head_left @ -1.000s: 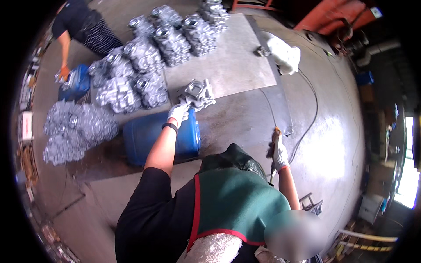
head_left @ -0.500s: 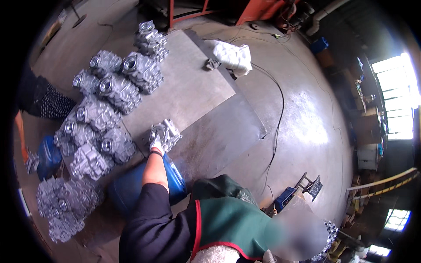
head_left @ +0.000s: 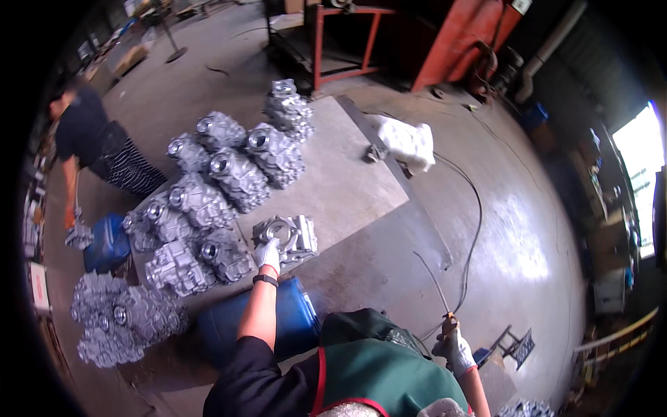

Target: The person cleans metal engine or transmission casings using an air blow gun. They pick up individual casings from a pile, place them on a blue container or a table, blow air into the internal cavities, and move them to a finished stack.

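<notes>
My left hand [head_left: 269,254], in a white glove, grips the near-left edge of a grey cast-metal housing [head_left: 300,236]. That housing has a round opening and sits at the near edge of the metal-topped table [head_left: 347,167]. My right hand [head_left: 455,353], also gloved, is closed round an air blow gun [head_left: 450,317] at the right, over the floor. From the gun a long thin nozzle points up and left, apart from the housing. A dark hose [head_left: 478,208] runs down to this hand. Several similar housings [head_left: 236,177] crowd the table's left side.
A blue drum [head_left: 253,316] lies below the table's near edge. More housings [head_left: 128,316] are piled at the lower left. Another person [head_left: 97,132] holds a metal part beside a blue container [head_left: 108,240]. A white sack [head_left: 406,142] rests at the table's far right corner.
My right hand has come into view with the blow gun. The housing under my left hand has turned and shows a different side. The view has shifted, revealing more of the other person.
</notes>
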Demonstrator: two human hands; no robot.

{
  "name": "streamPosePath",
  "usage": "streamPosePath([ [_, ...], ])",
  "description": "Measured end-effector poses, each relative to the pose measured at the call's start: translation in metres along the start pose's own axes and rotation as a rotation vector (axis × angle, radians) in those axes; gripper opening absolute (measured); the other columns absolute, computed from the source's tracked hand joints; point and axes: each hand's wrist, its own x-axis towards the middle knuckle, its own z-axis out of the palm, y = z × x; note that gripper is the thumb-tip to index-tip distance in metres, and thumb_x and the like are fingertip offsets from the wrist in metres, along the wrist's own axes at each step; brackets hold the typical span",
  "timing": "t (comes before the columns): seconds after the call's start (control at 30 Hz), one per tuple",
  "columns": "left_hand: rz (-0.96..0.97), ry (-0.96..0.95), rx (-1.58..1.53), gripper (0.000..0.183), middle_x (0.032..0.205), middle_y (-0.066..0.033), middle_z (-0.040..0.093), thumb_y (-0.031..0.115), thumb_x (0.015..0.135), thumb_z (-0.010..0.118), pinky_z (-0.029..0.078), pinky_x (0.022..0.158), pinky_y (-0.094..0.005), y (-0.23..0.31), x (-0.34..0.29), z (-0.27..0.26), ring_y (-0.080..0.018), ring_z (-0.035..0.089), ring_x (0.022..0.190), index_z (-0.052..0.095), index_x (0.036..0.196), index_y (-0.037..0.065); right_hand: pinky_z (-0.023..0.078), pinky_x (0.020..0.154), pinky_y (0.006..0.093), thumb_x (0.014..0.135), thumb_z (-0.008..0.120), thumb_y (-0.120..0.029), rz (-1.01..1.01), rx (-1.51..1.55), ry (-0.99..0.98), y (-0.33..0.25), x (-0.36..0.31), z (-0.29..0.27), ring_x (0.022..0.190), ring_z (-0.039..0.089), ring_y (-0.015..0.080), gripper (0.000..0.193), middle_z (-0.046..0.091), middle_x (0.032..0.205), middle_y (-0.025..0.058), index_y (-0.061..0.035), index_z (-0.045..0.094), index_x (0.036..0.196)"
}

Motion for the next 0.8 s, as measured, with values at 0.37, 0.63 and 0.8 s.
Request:
streamPosePath([
  [0.37, 0.275, 0.083, 0.252, 0.024, 0.071, -0.0052, 0.063, 0.017, 0.071, 0.066, 0.044, 0.055, -0.0308, 0.036, -0.147, -0.085, -0.0132, 0.056, 0.062, 0.066, 0.088, -0.001, 0.052, 0.078, 0.0377, 0.090, 0.042, -0.056, -0.092, 0.041, -0.577, -0.085, 0.022, 0.046, 0.087, 0.060, 0.0240, 0.062, 0.059, 0.106, 0.0128, -0.0040, 0.046, 0.123],
  [0.63, 0.102, 0.279, 0.370, 0.024, 0.068, -0.0106, 0.065, 0.020, 0.069, 0.066, 0.046, 0.054, -0.0331, -0.019, -0.233, -0.133, -0.0178, 0.060, 0.058, 0.067, 0.080, -0.002, 0.050, 0.074, 0.0345, 0.088, 0.048, -0.056, 0.038, -0.044, -0.966, -0.110, 0.073, 0.061, 0.086, 0.059, 0.0207, 0.061, 0.059, 0.105, 0.0106, -0.0069, 0.046, 0.125],
  [0.8, 0.135, 0.334, 0.493, 0.033, 0.076, -0.0159, 0.067, 0.028, 0.071, 0.068, 0.047, 0.062, -0.0365, -0.021, -0.254, -0.130, -0.0234, 0.064, 0.069, 0.067, 0.086, -0.001, 0.048, 0.071, 0.0337, 0.087, 0.048, -0.059, -0.121, -0.452, -0.986, -0.159, 0.044, 0.087, 0.081, 0.058, 0.0194, 0.063, 0.059, 0.101, 0.0097, -0.0089, 0.047, 0.126],
])
